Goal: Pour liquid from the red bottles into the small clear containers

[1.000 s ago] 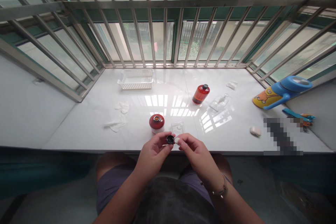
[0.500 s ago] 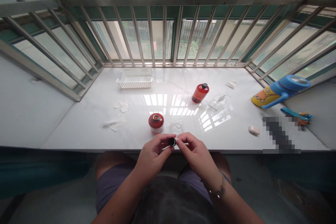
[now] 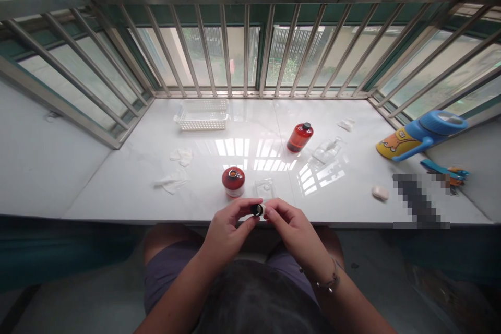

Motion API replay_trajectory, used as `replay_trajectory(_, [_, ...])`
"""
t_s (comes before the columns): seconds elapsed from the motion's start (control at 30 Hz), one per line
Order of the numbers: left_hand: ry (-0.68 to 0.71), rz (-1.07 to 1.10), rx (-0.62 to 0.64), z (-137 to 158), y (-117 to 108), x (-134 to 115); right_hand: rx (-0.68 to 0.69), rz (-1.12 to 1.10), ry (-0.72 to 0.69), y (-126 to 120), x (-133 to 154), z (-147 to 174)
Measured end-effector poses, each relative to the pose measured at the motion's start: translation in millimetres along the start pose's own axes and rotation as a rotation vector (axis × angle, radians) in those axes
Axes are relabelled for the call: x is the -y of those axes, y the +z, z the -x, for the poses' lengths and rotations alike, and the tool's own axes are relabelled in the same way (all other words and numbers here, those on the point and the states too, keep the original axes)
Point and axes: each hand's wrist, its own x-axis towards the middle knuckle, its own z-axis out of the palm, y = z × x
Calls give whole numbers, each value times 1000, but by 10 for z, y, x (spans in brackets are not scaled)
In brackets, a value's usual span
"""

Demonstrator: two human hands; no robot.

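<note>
My left hand (image 3: 230, 227) pinches a small black bottle cap (image 3: 256, 210) between thumb and fingers, its hollow side turned toward my right hand (image 3: 288, 222). The fingertips of that right hand are closed on a small whitish piece (image 3: 263, 211) at the cap's mouth; its exact kind is too small to make out. Just beyond my left hand stands a round red bottle (image 3: 233, 182) with its neck uncovered. A small clear plastic package (image 3: 265, 188) lies in front of my fingers. Farther back is a second red bottle (image 3: 300, 138), with a black cap on.
A white perforated basket (image 3: 201, 124) sits near the window bars. Crumpled tissues (image 3: 172, 183) lie left; clear packaging (image 3: 326, 151) lies right. Along the right side are a blue and yellow drinking bottle (image 3: 420, 135), a pale rounded object (image 3: 380, 193), a blue strap (image 3: 438, 168) and a pixelated dark item.
The whitish piece shows more at the cap's mouth as my right fingertips have shifted slightly. The view has moved a little; the things on the table stay in place.
</note>
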Motion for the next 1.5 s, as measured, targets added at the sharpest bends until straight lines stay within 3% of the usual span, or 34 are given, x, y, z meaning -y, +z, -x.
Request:
replay_trajectory(0.47, [-3,86,19,12,55,34,-44,-98,44,31,-74,4])
replay_trajectory(0.73, [-45,224,-44,-6,74,97,-65,55,-124,58,12,87])
replay_trajectory(0.97, [-90,382,-147,-28,145,90,-235,38,-173,104,-59,206])
replay_trajectory(1.17, [-93,422,-145,-31,184,120,-205,16,-255,188,-56,247])
replay_trajectory(1.5, [-68,382,-156,-33,190,161,-180,-9,-259,189,-81,236])
